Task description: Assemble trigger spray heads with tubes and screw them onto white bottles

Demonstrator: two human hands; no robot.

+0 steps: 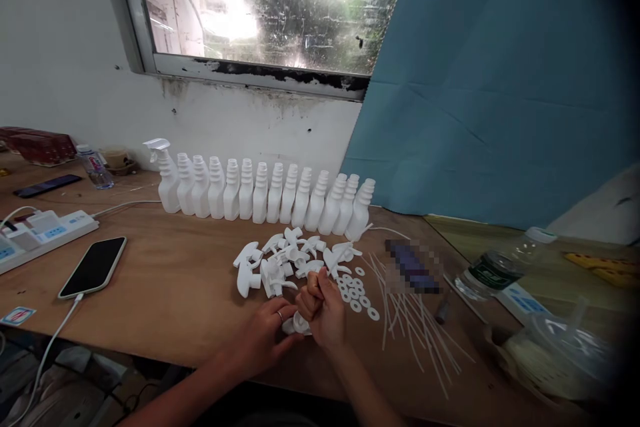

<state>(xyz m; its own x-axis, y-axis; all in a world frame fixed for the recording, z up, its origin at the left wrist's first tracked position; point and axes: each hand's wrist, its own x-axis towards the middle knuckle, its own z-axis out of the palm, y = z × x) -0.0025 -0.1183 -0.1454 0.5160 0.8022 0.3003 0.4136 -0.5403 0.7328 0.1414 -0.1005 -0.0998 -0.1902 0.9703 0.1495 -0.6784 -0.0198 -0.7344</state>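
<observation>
Wooden surface point(175, 280) ahead: your left hand point(265, 337) steadies the trigger sprayer head point(296, 325); keep your right hand point(320, 307) fisted firmly on it.

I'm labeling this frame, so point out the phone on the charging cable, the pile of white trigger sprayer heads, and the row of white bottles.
phone point(93, 266): head view, middle of its dark screen.
trigger sprayer heads point(280, 263): head view, centre of the pile.
row of bottles point(260, 195): head view, body of a middle bottle.
</observation>
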